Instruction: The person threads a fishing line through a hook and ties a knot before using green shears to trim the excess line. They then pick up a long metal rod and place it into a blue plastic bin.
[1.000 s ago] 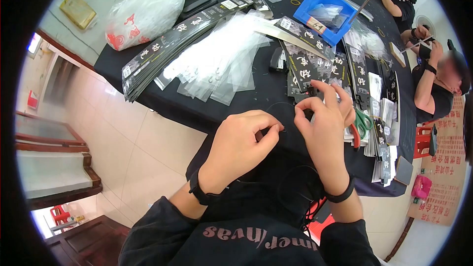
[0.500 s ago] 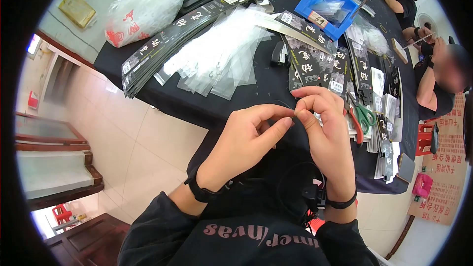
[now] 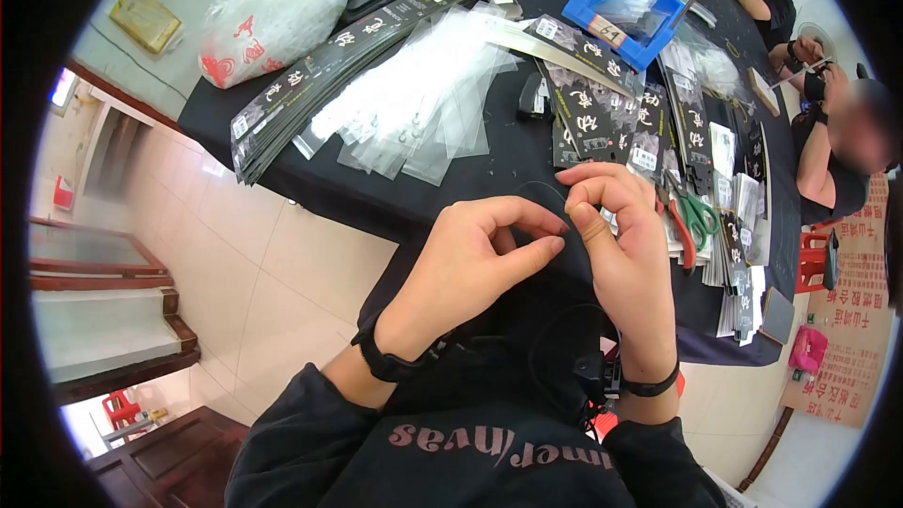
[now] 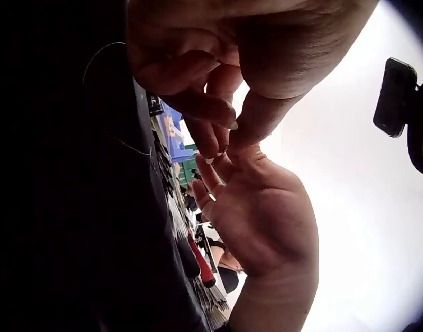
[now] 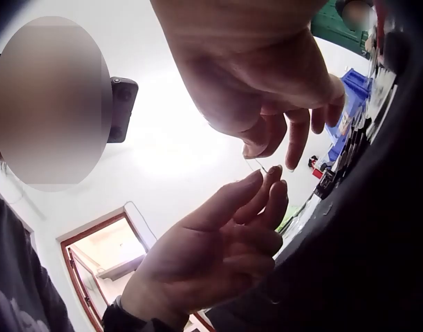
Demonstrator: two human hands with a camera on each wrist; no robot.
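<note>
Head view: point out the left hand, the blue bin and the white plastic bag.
Left hand (image 3: 470, 249), head view: back of the hand.
Blue bin (image 3: 639, 55), head view: front wall, beside the label.
White plastic bag (image 3: 280, 17), head view: its bulging side.

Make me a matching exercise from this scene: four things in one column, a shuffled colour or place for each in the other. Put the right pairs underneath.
Things
1. thin line
2. scissors
3. plastic bag
4. bin

Descriptions
A. blue, with clear packets inside
B. green-handled
C. close to the fingertips of the left hand and right hand
D. whitish, with red print

Right pairs: 1-C, 2-B, 3-D, 4-A
</note>
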